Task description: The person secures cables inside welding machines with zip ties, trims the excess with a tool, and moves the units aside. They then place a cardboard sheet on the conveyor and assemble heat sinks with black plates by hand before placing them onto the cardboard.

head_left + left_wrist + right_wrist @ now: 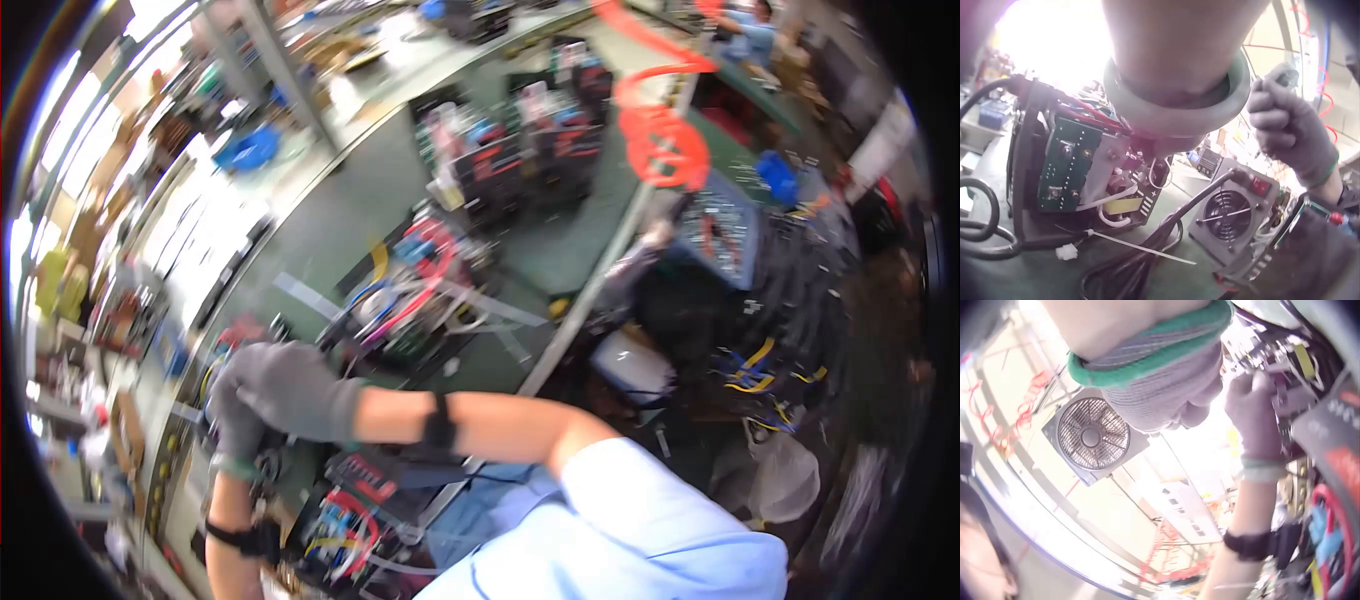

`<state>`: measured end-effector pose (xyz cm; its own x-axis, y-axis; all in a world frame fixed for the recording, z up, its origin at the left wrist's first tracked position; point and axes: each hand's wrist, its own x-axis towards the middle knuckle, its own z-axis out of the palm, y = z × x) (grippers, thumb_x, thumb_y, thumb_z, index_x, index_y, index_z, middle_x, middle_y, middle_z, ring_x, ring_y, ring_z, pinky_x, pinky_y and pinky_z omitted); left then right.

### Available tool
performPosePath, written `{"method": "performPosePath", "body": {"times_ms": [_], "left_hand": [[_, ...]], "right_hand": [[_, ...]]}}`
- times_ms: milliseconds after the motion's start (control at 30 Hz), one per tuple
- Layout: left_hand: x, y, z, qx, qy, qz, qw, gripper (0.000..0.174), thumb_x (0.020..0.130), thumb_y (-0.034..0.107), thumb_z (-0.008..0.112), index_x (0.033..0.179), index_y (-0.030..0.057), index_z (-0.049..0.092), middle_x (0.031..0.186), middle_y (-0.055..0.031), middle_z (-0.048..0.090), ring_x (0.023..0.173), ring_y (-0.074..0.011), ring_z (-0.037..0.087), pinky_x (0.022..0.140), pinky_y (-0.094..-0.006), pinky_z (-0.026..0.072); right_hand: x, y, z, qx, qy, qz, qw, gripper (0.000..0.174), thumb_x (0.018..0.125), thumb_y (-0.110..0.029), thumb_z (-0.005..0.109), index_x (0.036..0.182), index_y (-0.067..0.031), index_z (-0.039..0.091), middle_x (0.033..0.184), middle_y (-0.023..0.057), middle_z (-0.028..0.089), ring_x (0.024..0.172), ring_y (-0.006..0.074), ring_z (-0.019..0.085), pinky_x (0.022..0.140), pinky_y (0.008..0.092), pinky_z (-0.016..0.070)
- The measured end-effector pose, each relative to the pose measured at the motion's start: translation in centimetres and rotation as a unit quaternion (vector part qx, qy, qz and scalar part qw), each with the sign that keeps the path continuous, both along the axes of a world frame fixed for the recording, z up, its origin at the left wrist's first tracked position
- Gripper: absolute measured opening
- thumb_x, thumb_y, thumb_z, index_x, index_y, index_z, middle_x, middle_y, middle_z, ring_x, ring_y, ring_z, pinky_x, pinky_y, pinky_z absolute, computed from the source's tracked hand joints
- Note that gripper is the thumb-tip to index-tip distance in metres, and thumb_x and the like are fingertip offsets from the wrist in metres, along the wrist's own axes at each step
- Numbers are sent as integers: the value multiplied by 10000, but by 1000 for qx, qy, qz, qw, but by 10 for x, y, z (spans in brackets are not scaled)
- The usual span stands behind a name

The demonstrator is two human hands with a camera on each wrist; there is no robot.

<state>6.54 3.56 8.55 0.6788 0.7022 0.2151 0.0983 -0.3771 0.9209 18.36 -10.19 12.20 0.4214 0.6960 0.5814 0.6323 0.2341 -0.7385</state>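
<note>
Both hands wear grey knit gloves and are close together at the left of the head view. My right hand overlaps my left hand there. In the left wrist view the right hand is raised with curled fingers, above a grey machine with a fan and red switch. The left hand reaches to wiring and parts of an opened unit in the right wrist view. What either hand holds I cannot tell. An opened unit with a green circuit board stands beside the left glove's cuff.
Several opened units with wires, such as one with red and blue leads, stand along the green bench. A black power cord and a white cable tie lie near the left hand. A red coiled hose hangs over the bench.
</note>
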Motion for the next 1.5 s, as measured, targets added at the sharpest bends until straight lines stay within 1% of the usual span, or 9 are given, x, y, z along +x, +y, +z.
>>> {"method": "performPosePath", "body": {"times_ms": [67,433,533,700,733,867,1000,1133,1500], "left_hand": [[19,-14,30,195,93,-101,971,113,829,-2,660,942,-5,646,904,-39,680,851,-145,610,746,-295,496],[10,4,14,48,112,-22,992,86,881,9,634,814,20,581,684,-48,627,472,-111,574,391,-241,413],[9,2,15,65,120,-29,990,87,852,27,661,811,26,584,661,-43,620,516,-118,591,430,-265,432],[-2,-1,14,482,67,0,873,194,727,171,719,806,84,564,693,-99,611,677,-271,597,645,-401,453],[2,-10,31,371,169,-32,913,179,730,160,701,796,91,548,721,-102,609,729,-315,586,685,-436,441],[4,-19,31,580,271,-59,766,166,743,65,608,904,94,631,958,-166,630,946,-379,578,883,-479,425],[11,-34,40,619,238,-3,748,122,769,144,626,886,121,598,998,-148,593,1035,-370,536,1044,-523,319],[16,-37,53,576,130,9,807,96,755,99,627,841,120,588,897,-85,619,926,-310,576,956,-450,389],[29,-35,49,442,330,84,830,138,887,187,563,971,83,528,764,-171,635,762,-392,636,710,-496,476]], "right_hand": [[7,16,-9,-109,-268,-176,941,171,817,-227,627,871,-67,658,984,123,648,776,255,675,662,360,526],[-1,66,-55,-190,-247,-148,939,160,840,-238,589,879,-90,639,868,88,593,736,230,660,551,387,516],[-2,62,-50,-219,-238,-142,936,164,833,-221,611,893,-71,637,890,117,610,772,278,667,631,413,530],[-8,-5,-6,-112,153,108,976,162,818,-159,602,920,-33,609,869,178,640,861,349,641,761,435,490],[-8,-25,-5,-84,183,175,964,156,828,-154,592,924,-33,599,856,178,638,853,348,638,753,437,484],[21,-108,-35,-133,138,199,961,167,846,-187,598,906,-32,589,850,160,630,828,323,636,738,413,485],[75,-186,-69,-290,-42,40,955,247,829,-251,623,1016,-100,684,997,120,678,868,313,669,768,423,526],[106,-225,-95,-341,-255,-130,896,251,874,-150,561,1100,-122,666,1104,84,658,958,278,654,751,406,548],[122,-194,-97,-483,-272,37,831,382,921,-97,449,1295,-91,524,1057,160,633,941,345,651,772,463,527]]}}
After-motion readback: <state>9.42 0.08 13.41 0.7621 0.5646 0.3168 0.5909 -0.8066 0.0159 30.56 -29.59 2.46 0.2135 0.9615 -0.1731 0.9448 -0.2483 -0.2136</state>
